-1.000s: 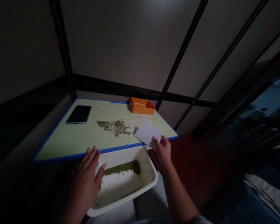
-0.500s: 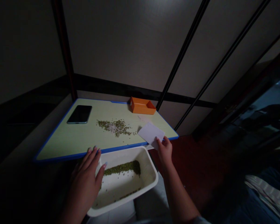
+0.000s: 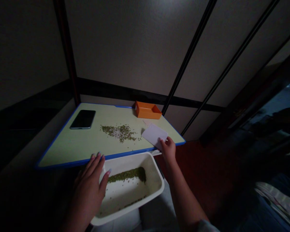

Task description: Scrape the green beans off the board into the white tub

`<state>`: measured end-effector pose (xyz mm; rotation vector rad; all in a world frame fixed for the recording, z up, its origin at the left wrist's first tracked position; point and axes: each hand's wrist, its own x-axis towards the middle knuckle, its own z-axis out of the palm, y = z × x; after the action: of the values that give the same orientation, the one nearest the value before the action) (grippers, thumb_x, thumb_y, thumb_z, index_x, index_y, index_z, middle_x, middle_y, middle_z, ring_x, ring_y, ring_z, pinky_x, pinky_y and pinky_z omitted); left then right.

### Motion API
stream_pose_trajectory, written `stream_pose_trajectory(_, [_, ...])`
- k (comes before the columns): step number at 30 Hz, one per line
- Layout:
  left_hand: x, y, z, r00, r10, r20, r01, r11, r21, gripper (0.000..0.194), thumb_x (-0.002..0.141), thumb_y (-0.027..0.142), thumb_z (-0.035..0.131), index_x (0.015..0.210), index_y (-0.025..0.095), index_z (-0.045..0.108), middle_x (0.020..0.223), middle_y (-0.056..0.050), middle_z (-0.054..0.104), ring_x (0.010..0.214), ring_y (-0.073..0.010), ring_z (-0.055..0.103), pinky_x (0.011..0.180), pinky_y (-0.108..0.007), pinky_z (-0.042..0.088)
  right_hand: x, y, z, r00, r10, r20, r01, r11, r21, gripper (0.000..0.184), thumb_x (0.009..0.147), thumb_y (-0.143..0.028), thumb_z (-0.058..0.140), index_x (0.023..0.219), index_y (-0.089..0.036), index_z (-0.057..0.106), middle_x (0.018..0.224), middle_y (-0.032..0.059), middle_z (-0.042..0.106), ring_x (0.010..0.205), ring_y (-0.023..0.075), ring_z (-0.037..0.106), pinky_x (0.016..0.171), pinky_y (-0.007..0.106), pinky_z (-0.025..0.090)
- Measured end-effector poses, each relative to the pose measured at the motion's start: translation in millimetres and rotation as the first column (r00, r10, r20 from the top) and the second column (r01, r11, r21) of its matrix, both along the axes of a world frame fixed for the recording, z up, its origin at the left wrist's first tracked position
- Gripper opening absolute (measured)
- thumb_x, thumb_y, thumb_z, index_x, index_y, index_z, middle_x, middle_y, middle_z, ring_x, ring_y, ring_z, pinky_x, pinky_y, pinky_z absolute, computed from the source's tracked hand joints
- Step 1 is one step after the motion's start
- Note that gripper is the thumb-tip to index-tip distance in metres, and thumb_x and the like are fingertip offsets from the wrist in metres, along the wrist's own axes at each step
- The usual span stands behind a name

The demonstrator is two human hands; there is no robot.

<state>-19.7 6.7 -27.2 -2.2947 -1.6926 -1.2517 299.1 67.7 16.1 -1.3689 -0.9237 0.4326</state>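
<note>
My left hand grips the left rim of a white rectangular tub held below the front edge of a pale green table with a blue border. A band of green beans lies inside the tub. My right hand pinches a white card over the table's front right corner. A scatter of green beans mixed with white grains lies on the table to the left of the card.
A dark phone lies at the table's far left. An orange box stands at the far edge. Pale wall panels with dark rails rise behind the table. Dark red floor and dim furniture lie to the right.
My right hand has carried the white card a little farther onto the table. The left hand and tub have hardly moved.
</note>
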Motion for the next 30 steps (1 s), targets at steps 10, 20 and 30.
stream_pose_trajectory(10, [-0.7,-1.4,0.4,1.000,0.003,-0.030,-0.002,0.999,0.039,0.056,0.094,0.048,0.038,0.132,0.014,0.060,0.143,-0.016,0.059,0.140,-0.0293,0.049,0.111,-0.049,0.047,7.1,9.7,4.9,0.991,0.114,-0.072,-0.117,0.993,-0.037,0.042,0.060,-0.049,0.074,0.085,-0.016,0.068,0.067,0.0031,0.070,0.058,0.0174,0.061,0.051,0.027,0.048])
stream_pose_trajectory(20, [1.3,-1.4,0.4,1.000,0.015,-0.004,-0.015,1.000,0.012,0.055,0.093,0.048,0.038,0.133,0.017,0.060,0.144,-0.014,0.059,0.141,-0.0292,0.048,0.112,-0.049,0.046,12.3,5.3,4.1,0.987,0.146,-0.061,-0.149,0.988,-0.048,0.043,0.060,-0.048,0.074,0.087,-0.015,0.070,0.072,0.0047,0.072,0.058,0.0160,0.059,0.052,0.026,0.047])
stream_pose_trajectory(30, [0.6,-0.1,-0.3,1.000,0.000,0.006,0.000,1.000,0.021,0.055,0.093,0.048,0.039,0.132,0.016,0.060,0.144,-0.015,0.059,0.141,-0.0295,0.048,0.112,-0.049,0.046,17.2,-7.0,4.1,0.983,0.162,-0.087,-0.166,0.985,-0.043,0.045,0.062,-0.047,0.077,0.090,-0.014,0.070,0.078,0.0076,0.074,0.060,0.0172,0.062,0.052,0.027,0.049])
